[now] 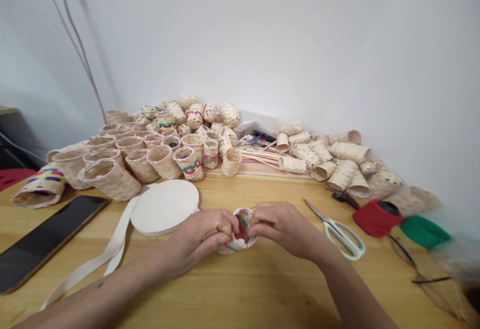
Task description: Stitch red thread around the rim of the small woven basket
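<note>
Left hand (208, 236) and right hand (283, 227), fingertips pinched, grip opposite sides of a small woven basket (228, 248) held directly between them, its mouth facing upward, over the wooden tabletop (270, 291).

On the surface (270, 294), my phone (48, 241) and ribbon roll (165, 206) lie left of the basket (243, 242) between my fingers (224, 222); scissors (339, 234) right, other baskets (164, 163) behind.

Can't see the covered rim edges of the small basket (243, 245) at six o'clock, behind left hand (208, 236) and right hand (275, 226); can't identify the red patch (241, 227) inside. Cropped at eight: black phone (47, 241); at nine: red object (13, 178). Blurred at four: clear plastic (455, 256).
</note>
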A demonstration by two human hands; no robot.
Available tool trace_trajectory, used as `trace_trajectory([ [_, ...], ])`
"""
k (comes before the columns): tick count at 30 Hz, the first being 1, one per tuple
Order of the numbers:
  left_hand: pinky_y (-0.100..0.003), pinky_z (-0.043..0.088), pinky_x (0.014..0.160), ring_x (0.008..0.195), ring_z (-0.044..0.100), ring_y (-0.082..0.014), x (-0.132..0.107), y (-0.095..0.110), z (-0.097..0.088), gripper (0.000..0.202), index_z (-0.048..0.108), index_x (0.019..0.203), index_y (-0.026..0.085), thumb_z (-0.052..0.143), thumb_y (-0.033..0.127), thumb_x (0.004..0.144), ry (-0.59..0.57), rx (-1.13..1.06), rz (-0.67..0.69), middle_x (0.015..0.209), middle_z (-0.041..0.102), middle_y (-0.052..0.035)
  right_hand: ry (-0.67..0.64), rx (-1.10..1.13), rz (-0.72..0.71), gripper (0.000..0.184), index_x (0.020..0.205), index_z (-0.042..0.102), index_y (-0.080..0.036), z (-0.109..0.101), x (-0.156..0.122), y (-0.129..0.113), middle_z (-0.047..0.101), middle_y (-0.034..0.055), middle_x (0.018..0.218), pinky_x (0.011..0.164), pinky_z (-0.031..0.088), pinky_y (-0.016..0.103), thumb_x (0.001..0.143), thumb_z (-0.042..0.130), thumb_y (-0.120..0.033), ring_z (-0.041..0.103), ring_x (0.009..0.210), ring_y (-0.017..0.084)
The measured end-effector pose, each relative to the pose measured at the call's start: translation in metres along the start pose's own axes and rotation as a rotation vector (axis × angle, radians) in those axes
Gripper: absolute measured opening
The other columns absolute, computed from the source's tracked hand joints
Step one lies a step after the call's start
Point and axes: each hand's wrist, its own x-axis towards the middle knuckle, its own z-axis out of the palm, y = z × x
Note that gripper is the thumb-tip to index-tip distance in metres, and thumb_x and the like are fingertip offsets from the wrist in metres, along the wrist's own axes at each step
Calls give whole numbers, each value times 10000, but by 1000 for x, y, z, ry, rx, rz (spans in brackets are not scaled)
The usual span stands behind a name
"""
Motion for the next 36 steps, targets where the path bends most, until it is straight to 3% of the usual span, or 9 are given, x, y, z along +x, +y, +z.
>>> trace_trajectory([
  [6, -242, 420, 741, 809, 553, -147, 1, -8, -1, 246, 502, 833, 178, 369, 336, 968, 102, -96, -98, 908, 593, -53, 185, 448, 180, 359, 662, 544, -174, 8, 7, 14, 485, -36, 598, 545, 314, 224, 900, 490, -437, 412, 566, 103],
  [11, -232, 411, 707, 763, 524, -135, 1, -8, -2, 292, 481, 801, 179, 361, 389, 964, 140, -145, -132, 873, 578, -41, 155, 787, 199, 390, 670, 441, -189, 20, 11, 23, 388, -50, 604, 563, 325, 238, 892, 477, -508, 364, 560, 101],
  [15, -237, 416, 712, 769, 516, -135, 1, -12, -1, 281, 470, 822, 180, 353, 393, 964, 149, -185, -168, 889, 562, -39, 151, 1085, 232, 386, 702, 423, -198, 28, 14, 27, 262, -79, 589, 524, 300, 231, 865, 510, -536, 235, 511, 91],
  [20, -260, 420, 752, 830, 525, -149, 0, -16, -1, 249, 467, 818, 177, 388, 371, 954, 157, -200, -160, 920, 564, -46, 179, 1189, 301, 394, 682, 419, -197, 30, 17, 28, 256, -78, 580, 501, 276, 226, 844, 542, -535, 209, 503, 91],
  [24, -284, 424, 792, 889, 527, -166, -1, -17, -2, 160, 495, 928, 180, 438, 330, 933, 149, -160, -191, 955, 565, -50, 238, 1253, 330, 387, 668, 419, -192, 37, 20, 26, 265, -78, 569, 479, 260, 214, 829, 583, -503, 204, 491, 82],
  [30, -269, 439, 769, 843, 535, -153, -1, -16, -2, 109, 516, 972, 173, 443, 220, 907, 129, -98, -166, 927, 554, -49, 558, 1366, 352, 355, 702, 432, -206, 30, 23, 44, 268, -73, 614, 440, 292, 213, 725, 705, -432, 226, 478, 80],
  [36, -278, 437, 773, 821, 517, -146, -1, -19, -1, 149, 515, 1034, 175, 483, 214, 894, 140, -91, -181, 944, 556, -49, 626, 1371, 361, 337, 708, 405, -211, 20, 22, 59, 225, -79, 624, 418, 309, 203, 752, 689, -385, 210, 458, 73],
])
